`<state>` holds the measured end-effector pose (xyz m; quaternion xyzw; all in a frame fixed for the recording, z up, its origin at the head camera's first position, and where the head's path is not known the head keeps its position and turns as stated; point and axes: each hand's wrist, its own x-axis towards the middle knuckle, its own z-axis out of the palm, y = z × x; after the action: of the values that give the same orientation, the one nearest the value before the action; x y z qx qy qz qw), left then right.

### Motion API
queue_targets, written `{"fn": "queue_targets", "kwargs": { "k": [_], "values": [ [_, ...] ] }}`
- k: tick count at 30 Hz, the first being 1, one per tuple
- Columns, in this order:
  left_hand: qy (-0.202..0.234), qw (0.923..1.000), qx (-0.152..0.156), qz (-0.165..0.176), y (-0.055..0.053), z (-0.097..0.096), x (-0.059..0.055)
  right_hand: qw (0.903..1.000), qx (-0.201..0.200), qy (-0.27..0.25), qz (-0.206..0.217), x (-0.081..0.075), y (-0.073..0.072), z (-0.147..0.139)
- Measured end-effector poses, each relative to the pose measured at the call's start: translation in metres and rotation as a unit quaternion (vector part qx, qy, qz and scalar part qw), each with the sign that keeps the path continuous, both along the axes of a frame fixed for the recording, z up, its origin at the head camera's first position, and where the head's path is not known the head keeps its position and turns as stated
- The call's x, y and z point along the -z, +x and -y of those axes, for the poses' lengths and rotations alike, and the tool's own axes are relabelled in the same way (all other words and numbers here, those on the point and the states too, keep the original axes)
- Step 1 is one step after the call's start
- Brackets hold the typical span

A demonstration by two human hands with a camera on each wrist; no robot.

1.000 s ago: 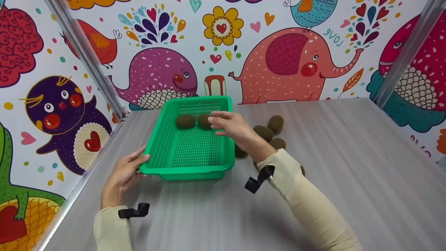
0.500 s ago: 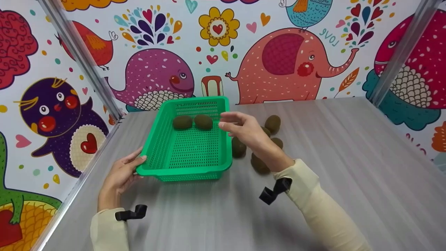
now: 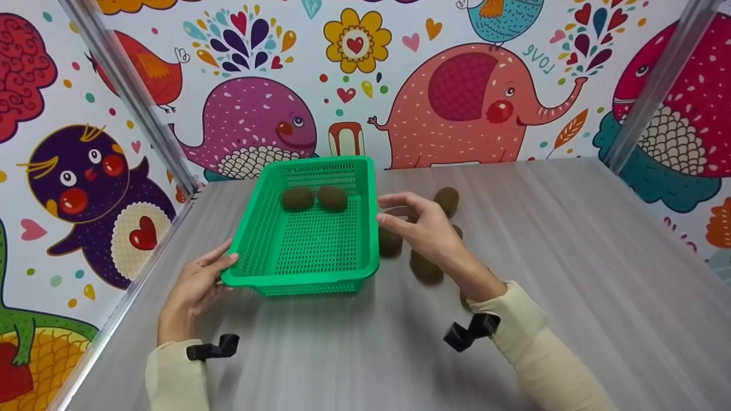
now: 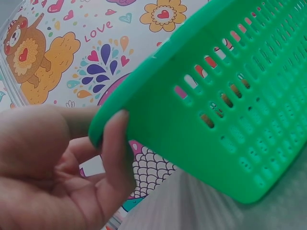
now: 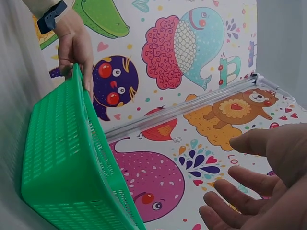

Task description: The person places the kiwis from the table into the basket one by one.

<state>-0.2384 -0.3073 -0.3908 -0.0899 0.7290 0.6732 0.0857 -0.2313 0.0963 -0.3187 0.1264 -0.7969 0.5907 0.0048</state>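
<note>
A green perforated plastic basket (image 3: 311, 279) sits on the table, two brown kiwis (image 3: 298, 198) lying side by side toward its far end. My left hand (image 3: 194, 285) pinches the rim at the near left corner; in the left wrist view, thumb and fingers (image 4: 115, 148) lie on either side of the rim. Just outside the right rim is my right hand (image 3: 425, 228), its fingers loosely bent with nothing in them. Several more kiwis (image 3: 426, 267) lie on the table under and around this hand, partly hidden by it.
The grey wood-grain table (image 3: 548, 245) is walled by white panels with cartoon animals, the elephant (image 3: 457, 131) at the back. Metal posts (image 3: 657, 85) stand in the corners. Each wrist wears a black camera mount (image 3: 473, 332).
My right hand has drawn back from over the basket to the right, past its rim, uncovering the second kiwi inside. My left hand keeps its grip on the corner.
</note>
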Motion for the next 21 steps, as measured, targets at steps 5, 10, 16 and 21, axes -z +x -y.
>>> {"fn": "queue_targets", "kwargs": {
  "k": [5, 10, 16, 21],
  "values": [
    [-0.026, 0.9996, -0.013, -0.002, 0.003, 0.000, -0.001, 0.9998, -0.002, -0.001, -0.021, 0.007, 0.001, -0.010],
    [-0.019, 0.9997, -0.010, -0.007, -0.001, -0.003, -0.002, 0.9995, 0.010, 0.010, -0.029, 0.015, -0.001, -0.025],
    [-0.034, 0.9994, -0.007, -0.009, 0.001, -0.002, -0.001, 0.9994, 0.015, 0.021, -0.021, 0.025, -0.002, -0.040],
    [-0.036, 0.9993, -0.009, -0.008, 0.001, -0.002, 0.000, 0.9989, 0.028, 0.039, -0.003, 0.031, -0.003, -0.053]
  ]
}}
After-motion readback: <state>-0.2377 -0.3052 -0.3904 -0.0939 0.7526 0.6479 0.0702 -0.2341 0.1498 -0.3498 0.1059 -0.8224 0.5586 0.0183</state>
